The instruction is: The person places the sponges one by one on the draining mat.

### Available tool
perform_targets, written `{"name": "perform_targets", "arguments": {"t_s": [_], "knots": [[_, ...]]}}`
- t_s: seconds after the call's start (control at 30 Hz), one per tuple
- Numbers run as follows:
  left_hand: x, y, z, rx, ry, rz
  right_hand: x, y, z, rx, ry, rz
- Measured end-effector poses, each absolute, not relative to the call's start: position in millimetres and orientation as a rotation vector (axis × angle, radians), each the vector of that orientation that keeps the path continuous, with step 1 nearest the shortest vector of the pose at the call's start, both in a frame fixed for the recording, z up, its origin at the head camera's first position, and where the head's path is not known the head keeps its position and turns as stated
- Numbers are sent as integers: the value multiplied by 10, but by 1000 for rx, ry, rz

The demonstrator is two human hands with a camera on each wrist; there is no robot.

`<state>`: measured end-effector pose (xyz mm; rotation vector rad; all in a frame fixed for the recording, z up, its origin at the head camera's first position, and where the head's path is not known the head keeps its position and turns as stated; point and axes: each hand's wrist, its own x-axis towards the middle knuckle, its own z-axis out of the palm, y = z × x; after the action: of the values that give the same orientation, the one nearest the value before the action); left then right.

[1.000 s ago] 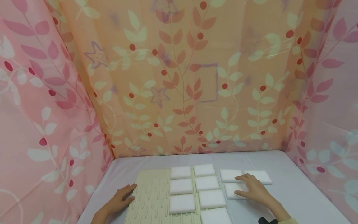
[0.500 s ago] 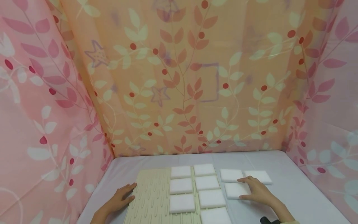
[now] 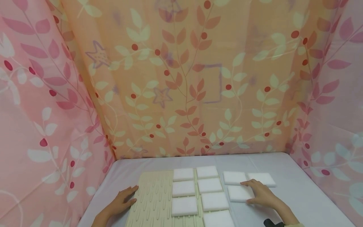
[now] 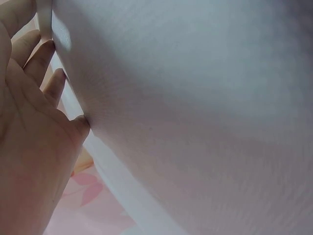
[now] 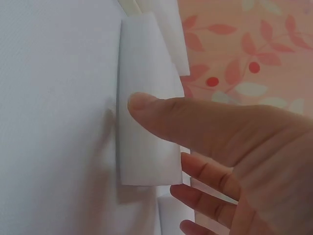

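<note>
A pale yellow-green ridged mat (image 3: pixel 153 195) lies on the table, bearing several white sponges (image 3: pixel 184 206) in two columns. My left hand (image 3: pixel 122 200) rests at the mat's left edge, its fingers fairly straight and fingertips right at the rim. To the right of the mat, my right hand (image 3: pixel 263 196) spans another white sponge (image 3: pixel 237 193). The right wrist view has the thumb (image 5: pixel 156 108) against that sponge's near side (image 5: pixel 146 152), with the other fingers curled behind it. In the head view the sponge's right end is hidden under the hand.
Two more white sponges, one at the back left (image 3: pixel 234 177) and one at the back right (image 3: pixel 262 179), lie just beyond my right hand. The table (image 3: pixel 303 201) has a white cover. Patterned curtains (image 3: pixel 181 78) enclose it at the back and both sides.
My right hand has shifted slightly right, its thumb sliding from the sponge's top to its near right edge. The sponges, the mat and my left hand stay in place.
</note>
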<state>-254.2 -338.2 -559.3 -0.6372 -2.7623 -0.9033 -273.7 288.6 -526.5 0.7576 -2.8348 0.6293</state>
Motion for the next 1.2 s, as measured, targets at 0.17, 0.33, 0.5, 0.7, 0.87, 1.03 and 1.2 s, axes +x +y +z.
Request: {"name": "perform_targets", "arguments": {"t_s": [0.17, 0.33, 0.5, 0.7, 0.87, 1.03, 1.2], "knots": [[-2538, -3373, -5590, -650, -2747, -894, -2712, 2871, -5195, 760, -2805, 653], [-2540, -3374, -5588, -660, -2739, -867, -2695, 2809, -5076, 750, -2788, 676], [-2547, -3386, -5599, -656, -2749, -894, -2690, 2742, -5004, 723, -2778, 715], [-2557, -3400, -5618, -653, -2773, -912, -2722, 2661, -5010, 700, -2773, 702], [-2566, -3404, -5624, -649, -2777, -923, -2738, 2580, -5008, 705, -2771, 699], [-2569, -3404, -5626, -652, -2777, -920, -2731, 2487, -4969, 716, -2743, 721], [-2569, -3397, -5631, -657, -2762, -894, -2720, 2369, -4911, 752, -2729, 759]]}}
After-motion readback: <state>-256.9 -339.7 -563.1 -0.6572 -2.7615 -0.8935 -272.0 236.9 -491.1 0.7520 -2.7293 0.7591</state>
